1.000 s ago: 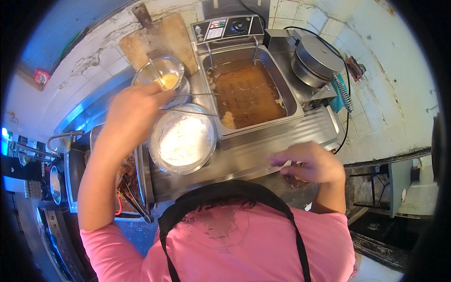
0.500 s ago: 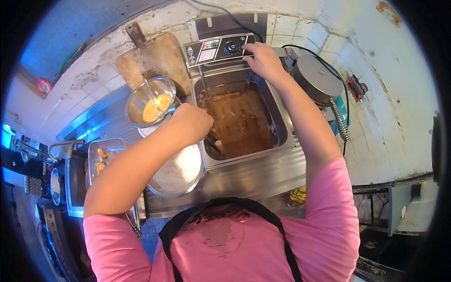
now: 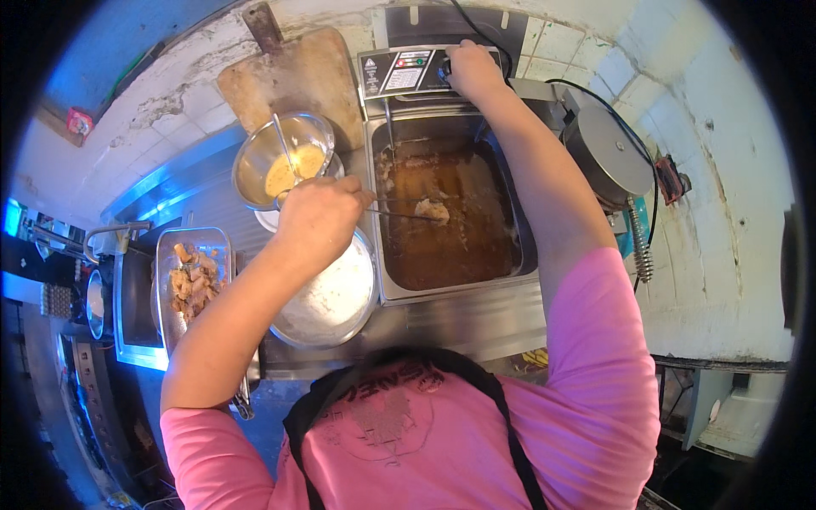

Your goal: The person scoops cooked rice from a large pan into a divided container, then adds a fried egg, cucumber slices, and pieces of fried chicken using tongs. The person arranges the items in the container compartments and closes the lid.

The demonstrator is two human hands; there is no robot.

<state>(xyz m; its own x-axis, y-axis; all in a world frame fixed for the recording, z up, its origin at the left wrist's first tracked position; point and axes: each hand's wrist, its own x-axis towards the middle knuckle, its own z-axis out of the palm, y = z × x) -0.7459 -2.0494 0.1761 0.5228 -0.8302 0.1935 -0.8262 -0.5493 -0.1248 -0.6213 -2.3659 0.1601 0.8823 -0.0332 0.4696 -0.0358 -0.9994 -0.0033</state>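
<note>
My left hand (image 3: 321,211) is closed around metal tongs (image 3: 404,209), whose arms reach across the fryer (image 3: 384,270). At their tips is a pale, battered piece of food (image 3: 432,211), at the surface of the brown oil (image 3: 450,255). My right hand (image 3: 473,70) is at the black control panel (image 3: 393,72) behind the oil, its fingers gripping the dial (image 3: 444,70), which they mostly cover. Just beyond my left hand stands a steel bowl (image 3: 245,174) of yellow liquid with a utensil handle leaning in it. Below that hand sits a round pan of white powder (image 3: 327,297).
A clear tray (image 3: 223,236) holds cut meat pieces (image 3: 194,280) to the left, under my left forearm. A wooden cutting board (image 3: 293,81) leans on the back wall. Right of the fryer is a round metal appliance (image 3: 608,153) with a coiled handle and black cable.
My left hand has moved slightly left, and the tongs with the food piece now show at mid-fryer instead of its near left corner. My right hand has closed over the dial.
</note>
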